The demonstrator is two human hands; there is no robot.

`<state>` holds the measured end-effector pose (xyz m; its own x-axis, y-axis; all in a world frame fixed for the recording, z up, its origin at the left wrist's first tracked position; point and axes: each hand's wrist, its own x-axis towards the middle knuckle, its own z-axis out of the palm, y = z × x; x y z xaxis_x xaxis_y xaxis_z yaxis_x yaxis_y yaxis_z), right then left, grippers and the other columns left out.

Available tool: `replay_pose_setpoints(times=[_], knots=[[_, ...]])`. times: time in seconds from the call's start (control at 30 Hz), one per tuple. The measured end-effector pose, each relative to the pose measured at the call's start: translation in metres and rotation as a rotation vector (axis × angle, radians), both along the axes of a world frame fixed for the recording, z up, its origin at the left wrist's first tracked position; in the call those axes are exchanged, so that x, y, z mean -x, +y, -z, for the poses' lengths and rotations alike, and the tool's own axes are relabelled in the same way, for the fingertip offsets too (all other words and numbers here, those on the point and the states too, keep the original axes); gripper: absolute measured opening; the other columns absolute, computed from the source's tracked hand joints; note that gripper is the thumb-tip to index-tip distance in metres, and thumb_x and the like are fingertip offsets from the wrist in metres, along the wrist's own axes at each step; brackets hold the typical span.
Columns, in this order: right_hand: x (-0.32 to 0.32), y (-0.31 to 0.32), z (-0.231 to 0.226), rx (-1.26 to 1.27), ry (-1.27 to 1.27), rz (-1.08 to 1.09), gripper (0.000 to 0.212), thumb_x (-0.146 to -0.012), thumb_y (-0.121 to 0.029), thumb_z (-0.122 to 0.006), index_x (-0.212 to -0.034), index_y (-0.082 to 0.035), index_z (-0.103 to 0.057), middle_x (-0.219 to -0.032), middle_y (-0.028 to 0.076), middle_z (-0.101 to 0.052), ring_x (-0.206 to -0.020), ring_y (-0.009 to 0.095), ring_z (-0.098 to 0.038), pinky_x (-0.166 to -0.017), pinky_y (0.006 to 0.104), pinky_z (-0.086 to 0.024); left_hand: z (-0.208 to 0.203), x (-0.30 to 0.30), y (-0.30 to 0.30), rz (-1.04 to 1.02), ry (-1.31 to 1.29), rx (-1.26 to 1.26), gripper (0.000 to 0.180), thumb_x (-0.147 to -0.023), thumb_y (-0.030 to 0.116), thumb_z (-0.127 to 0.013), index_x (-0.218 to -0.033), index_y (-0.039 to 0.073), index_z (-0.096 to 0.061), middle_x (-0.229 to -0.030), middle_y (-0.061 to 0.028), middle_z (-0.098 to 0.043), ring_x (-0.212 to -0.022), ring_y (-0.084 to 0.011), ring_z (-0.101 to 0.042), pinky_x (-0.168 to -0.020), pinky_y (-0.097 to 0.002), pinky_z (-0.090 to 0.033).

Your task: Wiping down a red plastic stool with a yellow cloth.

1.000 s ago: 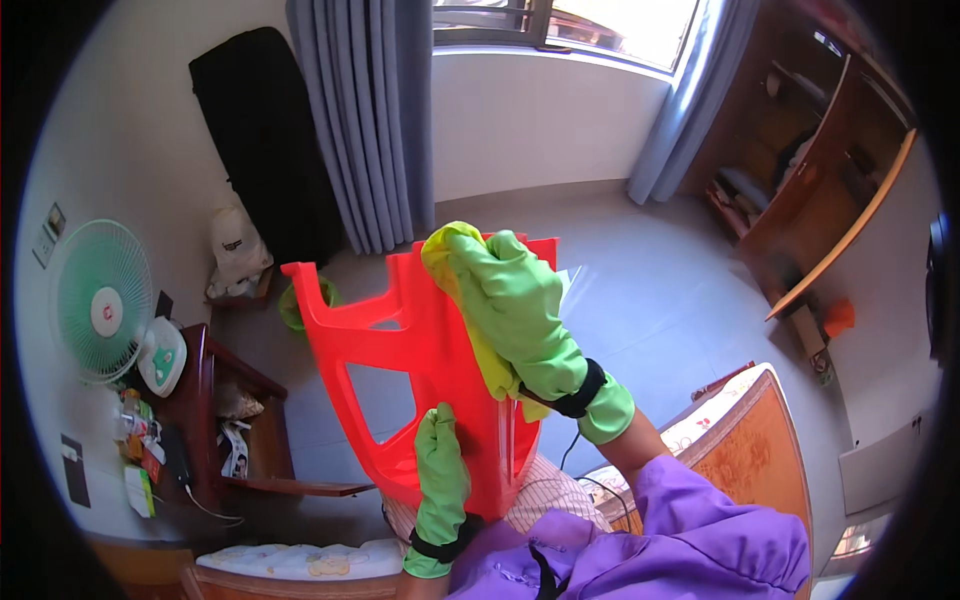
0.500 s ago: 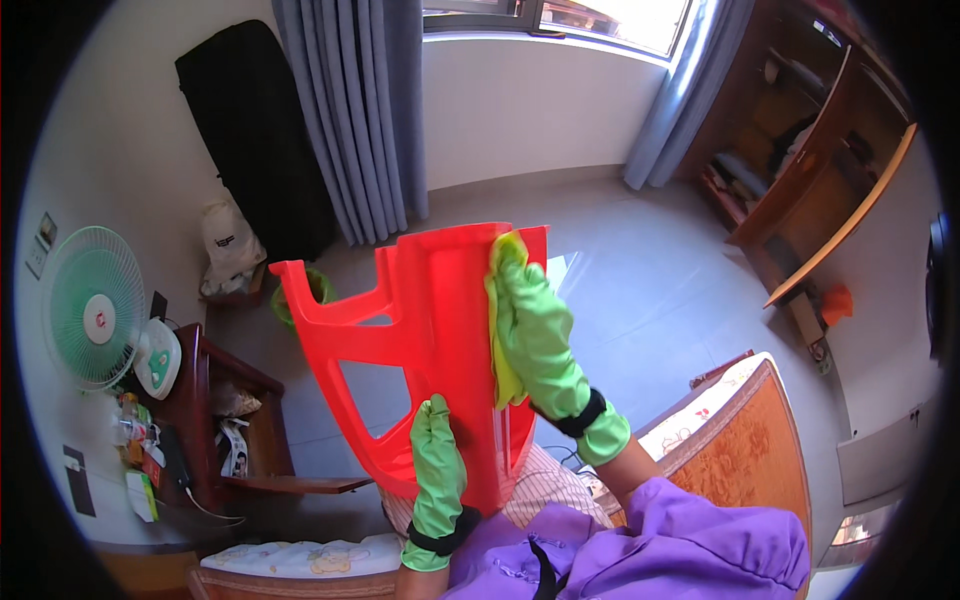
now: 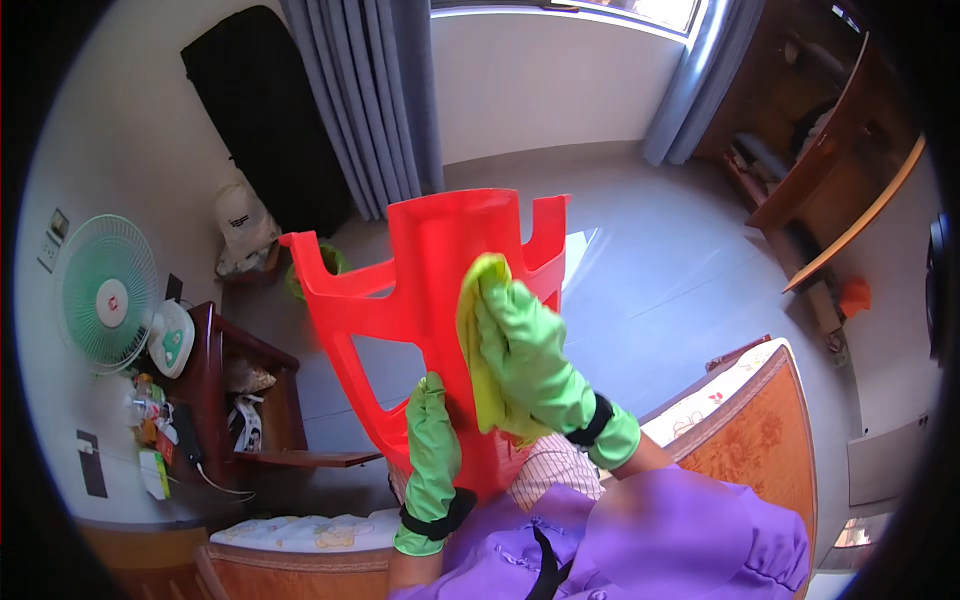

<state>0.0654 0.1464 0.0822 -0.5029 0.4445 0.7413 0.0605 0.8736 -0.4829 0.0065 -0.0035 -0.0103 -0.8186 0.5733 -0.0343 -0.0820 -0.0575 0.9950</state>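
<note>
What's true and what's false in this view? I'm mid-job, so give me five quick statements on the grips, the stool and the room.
1. The right grip holds a yellow cloth. True.
2. The left grip also holds the cloth. False: the left grip holds the red stool.
3. Both hands wear green gloves. True.
4. The fan stands on the person's right. False: it is on the left.
5. Blue-grey curtains hang on both sides of the window. True.

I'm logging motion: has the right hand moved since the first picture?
Yes: the right hand has moved down the view, away from the left curtain; its top was about level with the curtain's lower end and now sits clearly below.
</note>
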Motion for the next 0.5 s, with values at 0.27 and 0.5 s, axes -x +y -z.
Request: replay_pose_setpoints(times=[0.27, 0.5], knots=[[0.012, 0.0, -0.023, -0.143, -0.123, 0.062, 0.02, -0.084, -0.002, -0.064, -0.102, -0.006, -0.069, -0.078, 0.012, -0.058, -0.064, 0.028, -0.062, -0.055, 0.0372, -0.05, -0.001, -0.002, 0.0, -0.016, -0.208, -0.122, 0.037, -0.107, 0.024, -0.046, -0.128, -0.005, -0.053, -0.116, -0.0064, -0.06, -0.106, -0.0132, -0.054, -0.096, -0.0267, -0.042], [-0.045, -0.003, 0.059, -0.234, -0.289, -0.193, 0.033, -0.075, -0.018, -0.072, -0.108, -0.015, -0.065, -0.075, 0.001, -0.054, -0.064, 0.019, -0.06, -0.048, 0.0341, -0.047, -0.009, 0.002, 0.001, 0.095, -0.057, -0.028, 0.036, -0.108, 0.028, -0.043, -0.118, -0.003, -0.06, -0.099, -0.0039, -0.059, -0.09, -0.0132, -0.053, -0.083, -0.0278, -0.044]])
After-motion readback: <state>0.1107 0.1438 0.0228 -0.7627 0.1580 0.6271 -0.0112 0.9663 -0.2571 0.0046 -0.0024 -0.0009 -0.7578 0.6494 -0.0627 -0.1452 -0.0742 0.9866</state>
